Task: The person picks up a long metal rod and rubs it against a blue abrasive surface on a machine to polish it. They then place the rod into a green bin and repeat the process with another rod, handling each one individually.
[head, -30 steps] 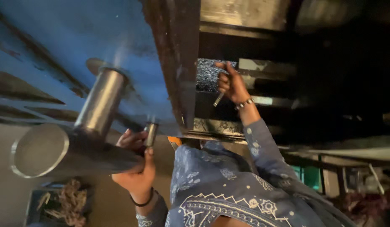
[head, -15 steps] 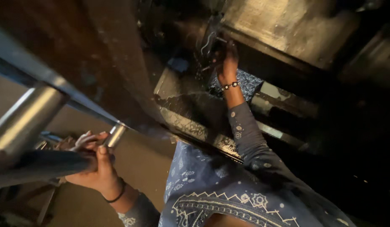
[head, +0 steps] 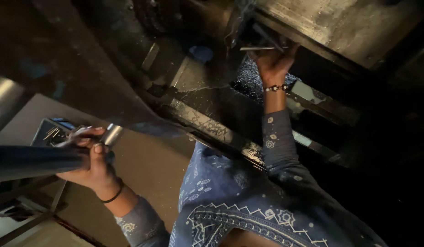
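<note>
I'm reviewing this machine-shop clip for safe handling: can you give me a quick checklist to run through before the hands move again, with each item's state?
1. Left hand gripping the dark lever: ok, fingers wrapped round it.
2. Right hand holding the thin metal rod: ok, up at the machine.
3. Rod seated in the machine: cannot tell, too dark.
4. Right sleeve clear of the machine's edge: not ok, it lies across it.
5. Bead bracelet clear of parts: cannot tell.

Tray of small metal pieces [head: 51, 132], grey floor [head: 148, 169], metal frame [head: 29, 219]
</note>
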`<state>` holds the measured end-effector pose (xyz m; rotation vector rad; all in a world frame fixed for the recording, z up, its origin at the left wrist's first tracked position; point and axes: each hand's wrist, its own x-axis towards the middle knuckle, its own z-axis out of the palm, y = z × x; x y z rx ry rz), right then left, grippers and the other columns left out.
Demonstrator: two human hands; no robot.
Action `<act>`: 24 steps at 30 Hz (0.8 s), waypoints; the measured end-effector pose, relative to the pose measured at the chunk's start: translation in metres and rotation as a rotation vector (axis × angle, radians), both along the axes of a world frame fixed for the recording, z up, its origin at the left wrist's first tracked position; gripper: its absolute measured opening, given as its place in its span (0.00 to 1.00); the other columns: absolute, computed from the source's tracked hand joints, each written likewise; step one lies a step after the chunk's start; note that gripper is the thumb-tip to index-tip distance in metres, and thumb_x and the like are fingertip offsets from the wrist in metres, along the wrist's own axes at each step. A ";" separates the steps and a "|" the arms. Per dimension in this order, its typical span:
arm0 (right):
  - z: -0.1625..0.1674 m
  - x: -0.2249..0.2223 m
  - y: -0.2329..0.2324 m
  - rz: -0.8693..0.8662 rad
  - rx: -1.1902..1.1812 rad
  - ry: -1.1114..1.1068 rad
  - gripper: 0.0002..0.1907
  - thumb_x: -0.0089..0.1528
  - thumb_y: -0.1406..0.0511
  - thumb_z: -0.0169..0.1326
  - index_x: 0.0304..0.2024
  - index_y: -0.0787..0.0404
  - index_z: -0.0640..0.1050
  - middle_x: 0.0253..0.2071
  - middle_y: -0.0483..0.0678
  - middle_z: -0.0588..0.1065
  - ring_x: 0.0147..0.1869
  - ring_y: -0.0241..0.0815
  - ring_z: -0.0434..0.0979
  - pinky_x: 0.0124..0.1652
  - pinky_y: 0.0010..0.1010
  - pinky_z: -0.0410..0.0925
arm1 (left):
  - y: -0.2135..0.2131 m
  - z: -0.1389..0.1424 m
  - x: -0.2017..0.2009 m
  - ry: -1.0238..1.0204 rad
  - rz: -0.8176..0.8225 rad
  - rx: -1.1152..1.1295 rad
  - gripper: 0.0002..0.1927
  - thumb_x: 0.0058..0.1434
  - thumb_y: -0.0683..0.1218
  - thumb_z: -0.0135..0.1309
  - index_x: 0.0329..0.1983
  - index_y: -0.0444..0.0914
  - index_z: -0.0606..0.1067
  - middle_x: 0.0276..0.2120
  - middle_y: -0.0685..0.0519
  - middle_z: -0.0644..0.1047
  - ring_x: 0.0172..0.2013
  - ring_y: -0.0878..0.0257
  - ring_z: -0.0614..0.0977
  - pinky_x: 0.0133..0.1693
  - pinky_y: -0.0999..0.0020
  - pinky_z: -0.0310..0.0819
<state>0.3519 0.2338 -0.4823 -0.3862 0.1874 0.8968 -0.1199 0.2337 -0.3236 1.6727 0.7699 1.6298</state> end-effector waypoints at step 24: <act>-0.050 -0.045 0.027 -0.055 -0.649 -0.805 0.52 0.61 0.47 0.61 0.77 0.55 0.48 0.34 0.57 0.69 0.24 0.44 0.63 0.26 0.39 0.61 | 0.026 -0.056 -0.042 -0.043 0.064 0.005 0.20 0.71 0.41 0.66 0.58 0.36 0.69 0.43 0.48 0.80 0.37 0.57 0.84 0.38 0.68 0.81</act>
